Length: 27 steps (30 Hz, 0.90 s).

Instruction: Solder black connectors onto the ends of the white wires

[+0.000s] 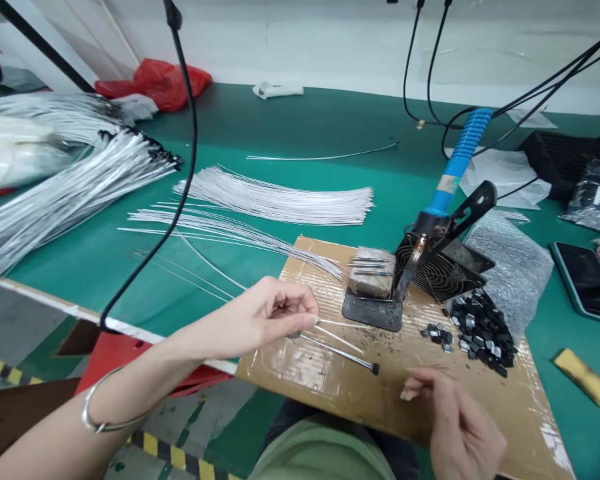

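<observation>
My left hand [275, 317] is closed in a pinch around several thin white wires [340, 339] above the cardboard sheet. Their short ends point right, and one of them carries a small black cap [375, 368]. Their long ends trail out to the left behind the wrist. My right hand [457, 420] hovers over the cardboard's near right part, its fingers loosely bent and apart from the wires; I see nothing in it. Beyond it lies a pile of small black pieces [485, 333], with a smaller cluster [437, 335] to its left.
A soldering iron with a blue handle [463, 160] rests on its stand [373, 313] beside a tip-cleaning block. Loose white wires [290, 197] lie on the green table; capped bundles [95, 180] are at left. A black cable [193, 133] hangs in front. A phone [587, 280] lies right.
</observation>
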Each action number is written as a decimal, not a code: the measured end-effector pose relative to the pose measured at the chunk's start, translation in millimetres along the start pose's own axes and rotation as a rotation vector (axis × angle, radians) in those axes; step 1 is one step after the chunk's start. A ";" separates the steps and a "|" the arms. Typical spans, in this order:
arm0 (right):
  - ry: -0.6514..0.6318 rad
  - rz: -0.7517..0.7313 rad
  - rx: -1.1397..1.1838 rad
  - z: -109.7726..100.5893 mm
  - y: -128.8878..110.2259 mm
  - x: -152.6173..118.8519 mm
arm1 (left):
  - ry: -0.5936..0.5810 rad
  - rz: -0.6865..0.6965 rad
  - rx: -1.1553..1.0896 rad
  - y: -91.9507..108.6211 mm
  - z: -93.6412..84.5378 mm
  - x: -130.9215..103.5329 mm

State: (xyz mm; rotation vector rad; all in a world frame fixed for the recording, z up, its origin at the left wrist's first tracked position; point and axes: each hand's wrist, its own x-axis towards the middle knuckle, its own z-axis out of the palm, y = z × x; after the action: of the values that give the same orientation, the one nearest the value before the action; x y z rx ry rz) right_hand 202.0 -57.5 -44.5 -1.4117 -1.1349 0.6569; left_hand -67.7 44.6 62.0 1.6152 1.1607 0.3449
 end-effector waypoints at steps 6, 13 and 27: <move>-0.130 -0.106 0.186 39.4 -23.5 -20.7 | -0.095 -0.079 -0.122 4.2 7.9 10.3; -0.078 0.025 0.161 49.6 -30.0 -13.1 | 0.029 -0.057 0.068 -1.6 25.4 1.7; -0.102 -0.168 0.160 45.2 -27.7 -14.4 | -0.019 -0.074 0.059 0.3 29.7 -2.1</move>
State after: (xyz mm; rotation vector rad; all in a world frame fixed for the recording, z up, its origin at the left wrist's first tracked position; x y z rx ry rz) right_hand 149.1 -55.0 -29.7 -1.1448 -1.2376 0.6900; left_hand -47.4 25.6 51.3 1.6186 1.2227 0.2485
